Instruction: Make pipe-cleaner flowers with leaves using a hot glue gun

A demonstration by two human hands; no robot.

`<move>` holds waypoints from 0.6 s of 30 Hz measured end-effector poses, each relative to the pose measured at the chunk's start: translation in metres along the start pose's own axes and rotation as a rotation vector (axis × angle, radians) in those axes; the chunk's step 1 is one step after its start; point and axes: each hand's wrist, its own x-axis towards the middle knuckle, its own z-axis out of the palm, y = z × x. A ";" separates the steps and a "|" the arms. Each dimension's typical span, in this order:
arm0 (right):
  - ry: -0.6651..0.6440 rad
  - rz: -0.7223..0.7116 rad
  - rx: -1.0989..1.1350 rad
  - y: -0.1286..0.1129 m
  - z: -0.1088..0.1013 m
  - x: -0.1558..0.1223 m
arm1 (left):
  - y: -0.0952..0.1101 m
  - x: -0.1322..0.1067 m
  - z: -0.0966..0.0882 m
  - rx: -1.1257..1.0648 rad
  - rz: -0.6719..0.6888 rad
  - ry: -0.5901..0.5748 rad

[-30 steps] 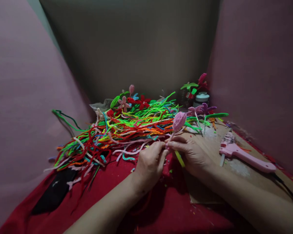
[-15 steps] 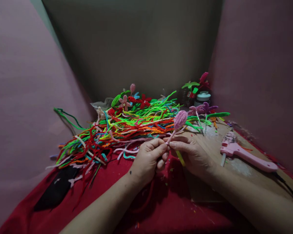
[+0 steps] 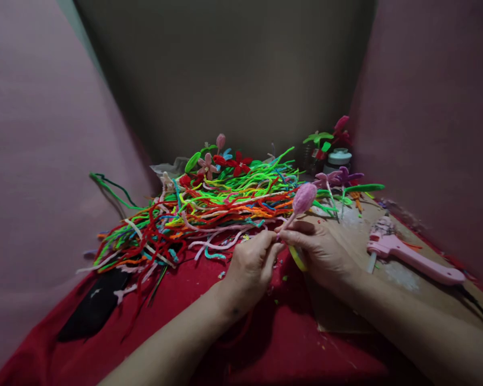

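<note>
A pink pipe-cleaner flower bud (image 3: 304, 198) stands on a thin pink stem above my two hands. My left hand (image 3: 253, 267) pinches the lower part of that stem with closed fingers. My right hand (image 3: 320, 250) is closed round the same stem from the right, and a yellow-green strip (image 3: 295, 258) pokes out under its fingers. Both hands hover over the red cloth (image 3: 261, 343), just in front of a heap of loose pipe cleaners (image 3: 209, 212) in many colours.
A pink glue gun (image 3: 410, 256) lies on a cardboard sheet (image 3: 354, 236) to the right. Finished pipe-cleaner flowers (image 3: 225, 161) and a small white-lidded jar (image 3: 338, 158) stand at the back. A black object (image 3: 92, 308) lies at the left. Pink walls close in both sides.
The bud and both hands have shifted slightly right in the picture. My left fingers have worked along the stem; both hands keep their hold.
</note>
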 end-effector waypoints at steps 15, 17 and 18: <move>-0.074 0.033 -0.117 -0.013 0.001 -0.002 | 0.005 0.007 -0.011 -0.835 -0.569 -0.229; -0.082 0.092 -0.059 -0.012 -0.003 0.000 | 0.003 0.008 -0.013 -0.903 -0.599 -0.301; -0.088 0.122 -0.033 -0.011 -0.005 0.001 | 0.001 0.008 -0.014 -0.941 -0.607 -0.341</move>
